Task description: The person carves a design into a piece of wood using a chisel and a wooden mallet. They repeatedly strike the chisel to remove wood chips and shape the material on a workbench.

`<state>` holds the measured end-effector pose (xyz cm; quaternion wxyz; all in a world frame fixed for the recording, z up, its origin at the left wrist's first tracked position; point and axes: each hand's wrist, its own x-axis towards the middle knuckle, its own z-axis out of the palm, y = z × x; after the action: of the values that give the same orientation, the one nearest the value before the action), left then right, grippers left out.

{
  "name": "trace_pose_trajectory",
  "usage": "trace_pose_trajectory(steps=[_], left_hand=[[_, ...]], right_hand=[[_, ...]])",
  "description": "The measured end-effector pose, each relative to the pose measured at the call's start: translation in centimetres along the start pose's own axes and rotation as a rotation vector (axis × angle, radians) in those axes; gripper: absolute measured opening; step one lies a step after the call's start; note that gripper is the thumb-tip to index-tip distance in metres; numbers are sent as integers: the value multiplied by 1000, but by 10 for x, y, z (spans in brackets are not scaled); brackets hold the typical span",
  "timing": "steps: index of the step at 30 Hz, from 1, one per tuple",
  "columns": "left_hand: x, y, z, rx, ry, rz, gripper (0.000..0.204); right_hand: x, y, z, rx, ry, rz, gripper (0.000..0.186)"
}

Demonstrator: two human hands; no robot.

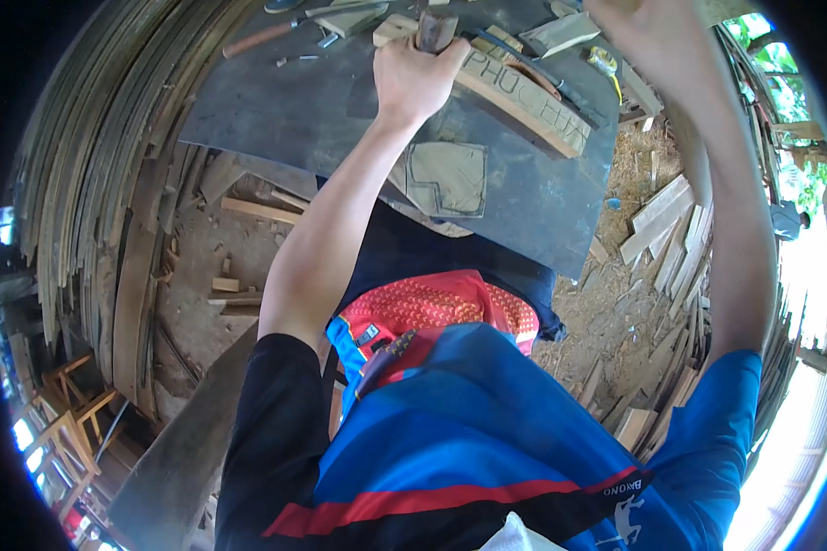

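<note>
My left hand (418, 78) is closed round a thick, brown, wooden handle-like piece (436, 29) near the far edge of the dark table (542, 207). The lower end of that piece is hidden by my fist. Just right of it lies a long wooden block (524, 101) with letters marked on its face; dark, slim tools rest along its far side. My right hand (648, 23) is raised at the upper right, partly cut off by the picture's edge, so its fingers do not show clearly. A thin flat piece (446, 179) with a drawn outline lies nearer to me.
A tool with a wooden handle (260, 39) and small metal bits lie at the table's far left. Something yellow (606, 73) sits at its far right corner. Stacked planks (92, 174) stand at left; offcuts (666, 220) litter the floor at right.
</note>
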<state>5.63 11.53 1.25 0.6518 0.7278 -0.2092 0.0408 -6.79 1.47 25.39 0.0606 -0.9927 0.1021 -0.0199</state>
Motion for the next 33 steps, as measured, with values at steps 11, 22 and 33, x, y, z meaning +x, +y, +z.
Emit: trace_pose_trajectory(steps=[11, 22, 33], left_hand=[[5, -11, -2, 118, 14, 29, 30], [-8, 6, -8, 32, 45, 27, 36], [-20, 27, -9, -105, -36, -136, 21]], right_hand=[[13, 11, 28, -496, -292, -168, 33], [-9, 65, 46, -263, 220, -273, 48], [-142, 68, 204, 973, -262, 478, 44]])
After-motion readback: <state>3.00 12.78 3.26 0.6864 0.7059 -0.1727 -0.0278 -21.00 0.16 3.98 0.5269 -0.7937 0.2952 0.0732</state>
